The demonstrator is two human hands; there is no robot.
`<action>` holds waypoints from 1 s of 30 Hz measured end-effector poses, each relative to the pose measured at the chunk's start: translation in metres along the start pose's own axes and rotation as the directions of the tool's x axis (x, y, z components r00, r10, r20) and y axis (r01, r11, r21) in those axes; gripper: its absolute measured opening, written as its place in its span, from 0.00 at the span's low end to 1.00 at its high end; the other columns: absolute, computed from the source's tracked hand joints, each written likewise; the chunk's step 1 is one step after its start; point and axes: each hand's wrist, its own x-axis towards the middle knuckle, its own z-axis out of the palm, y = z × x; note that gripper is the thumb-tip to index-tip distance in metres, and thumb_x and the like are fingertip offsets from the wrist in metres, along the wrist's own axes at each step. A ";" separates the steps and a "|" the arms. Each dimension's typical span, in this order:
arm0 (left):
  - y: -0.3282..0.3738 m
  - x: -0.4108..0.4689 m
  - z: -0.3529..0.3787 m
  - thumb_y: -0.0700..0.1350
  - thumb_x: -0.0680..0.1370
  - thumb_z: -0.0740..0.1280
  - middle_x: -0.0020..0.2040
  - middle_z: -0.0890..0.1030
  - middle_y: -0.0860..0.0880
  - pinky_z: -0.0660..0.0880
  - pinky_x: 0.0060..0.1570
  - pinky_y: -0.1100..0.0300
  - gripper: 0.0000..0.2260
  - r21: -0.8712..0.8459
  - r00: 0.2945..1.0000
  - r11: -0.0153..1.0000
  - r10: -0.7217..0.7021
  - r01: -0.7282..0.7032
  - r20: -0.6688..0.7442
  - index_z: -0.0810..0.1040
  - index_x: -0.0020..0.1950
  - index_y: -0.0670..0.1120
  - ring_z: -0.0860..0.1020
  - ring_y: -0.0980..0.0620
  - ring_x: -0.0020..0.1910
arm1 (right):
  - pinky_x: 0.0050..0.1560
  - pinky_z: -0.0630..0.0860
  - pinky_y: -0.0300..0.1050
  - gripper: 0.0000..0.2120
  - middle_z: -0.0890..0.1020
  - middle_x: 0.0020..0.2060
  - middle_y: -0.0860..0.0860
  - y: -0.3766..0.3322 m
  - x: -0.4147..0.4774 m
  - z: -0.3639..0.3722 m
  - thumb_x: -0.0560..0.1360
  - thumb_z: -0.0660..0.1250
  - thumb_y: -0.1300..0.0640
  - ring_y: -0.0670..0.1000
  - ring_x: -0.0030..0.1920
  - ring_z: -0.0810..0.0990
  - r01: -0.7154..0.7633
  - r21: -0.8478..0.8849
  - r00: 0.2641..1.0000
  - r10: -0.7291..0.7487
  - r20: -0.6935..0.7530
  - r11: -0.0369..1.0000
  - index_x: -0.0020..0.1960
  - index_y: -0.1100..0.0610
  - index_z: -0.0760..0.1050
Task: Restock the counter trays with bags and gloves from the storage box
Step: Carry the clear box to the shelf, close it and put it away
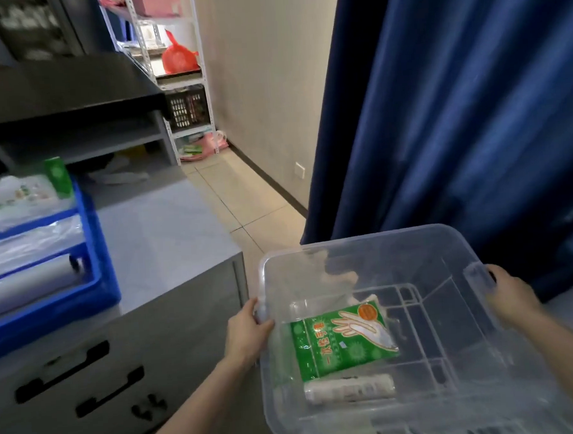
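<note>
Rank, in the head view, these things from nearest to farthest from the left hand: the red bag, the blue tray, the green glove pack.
1. green glove pack, inside the clear box that the left hand grips.
2. blue tray, on the counter to the left.
3. red bag, far back on the shelf.

A grey counter (166,229) bears a blue tray (99,246) at nine o'clock; a blurred white item (120,176) lies on it toward twelve o'clock.
</note>
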 end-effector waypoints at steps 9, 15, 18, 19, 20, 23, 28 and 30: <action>0.098 0.176 0.030 0.43 0.73 0.70 0.45 0.83 0.47 0.70 0.32 0.69 0.26 0.042 1.000 0.999 -0.014 0.015 -0.020 0.71 0.70 0.49 0.78 0.57 0.34 | 0.49 0.72 0.52 0.18 0.76 0.55 0.66 -0.067 0.170 -0.031 0.80 0.55 0.49 0.64 0.50 0.76 -0.034 0.030 0.999 0.034 -0.005 0.999 0.68 0.50 0.66; 0.139 0.292 0.004 0.43 0.73 0.69 0.55 0.83 0.41 0.73 0.45 0.57 0.21 0.187 0.991 0.982 -0.007 0.033 -0.136 0.74 0.67 0.47 0.81 0.42 0.50 | 0.56 0.73 0.54 0.16 0.76 0.59 0.66 -0.158 0.266 -0.023 0.81 0.55 0.54 0.65 0.56 0.76 0.043 0.125 0.999 -0.046 0.025 0.991 0.67 0.55 0.69; 0.142 0.348 -0.016 0.42 0.73 0.69 0.54 0.83 0.38 0.75 0.48 0.53 0.21 0.246 0.982 0.965 -0.043 0.088 -0.185 0.75 0.65 0.45 0.80 0.39 0.51 | 0.55 0.71 0.52 0.16 0.76 0.60 0.65 -0.217 0.312 -0.013 0.81 0.56 0.50 0.63 0.55 0.75 0.048 0.237 0.997 -0.063 0.054 0.970 0.66 0.52 0.71; 0.143 0.367 -0.023 0.41 0.72 0.69 0.53 0.82 0.37 0.75 0.49 0.51 0.20 0.258 0.978 0.960 -0.059 0.111 -0.201 0.75 0.65 0.44 0.80 0.38 0.52 | 0.56 0.71 0.53 0.17 0.76 0.60 0.65 -0.239 0.330 -0.007 0.80 0.57 0.50 0.63 0.55 0.75 0.052 0.243 0.995 -0.071 0.072 0.969 0.67 0.52 0.69; 0.143 0.385 -0.029 0.41 0.73 0.69 0.53 0.82 0.36 0.75 0.50 0.50 0.19 0.265 0.972 0.955 -0.075 0.134 -0.223 0.75 0.64 0.43 0.80 0.37 0.52 | 0.57 0.71 0.53 0.18 0.76 0.59 0.66 -0.260 0.349 -0.001 0.80 0.56 0.49 0.65 0.56 0.75 0.082 0.242 0.992 -0.103 0.076 0.967 0.68 0.52 0.68; 0.142 0.436 -0.048 0.42 0.76 0.67 0.56 0.81 0.34 0.73 0.51 0.50 0.17 0.245 0.938 0.945 -0.135 0.219 -0.319 0.75 0.64 0.40 0.78 0.34 0.55 | 0.53 0.73 0.52 0.20 0.76 0.57 0.66 -0.327 0.407 0.015 0.80 0.55 0.48 0.66 0.55 0.76 0.226 0.208 0.964 -0.249 0.090 0.952 0.69 0.52 0.67; 0.145 0.511 -0.086 0.46 0.79 0.64 0.55 0.80 0.35 0.73 0.52 0.49 0.16 0.199 0.873 0.915 -0.244 0.352 -0.422 0.72 0.65 0.42 0.79 0.36 0.53 | 0.57 0.74 0.53 0.22 0.74 0.61 0.64 -0.444 0.493 0.042 0.79 0.53 0.55 0.65 0.57 0.75 0.257 0.300 0.920 -0.327 0.214 0.919 0.73 0.48 0.61; 0.146 0.538 -0.102 0.43 0.77 0.66 0.57 0.79 0.35 0.73 0.54 0.49 0.17 0.175 0.843 0.904 -0.275 0.390 -0.462 0.72 0.65 0.41 0.78 0.35 0.55 | 0.55 0.72 0.50 0.21 0.74 0.62 0.62 -0.493 0.523 0.048 0.80 0.52 0.50 0.63 0.57 0.74 0.201 0.344 0.926 -0.292 0.239 0.917 0.72 0.53 0.64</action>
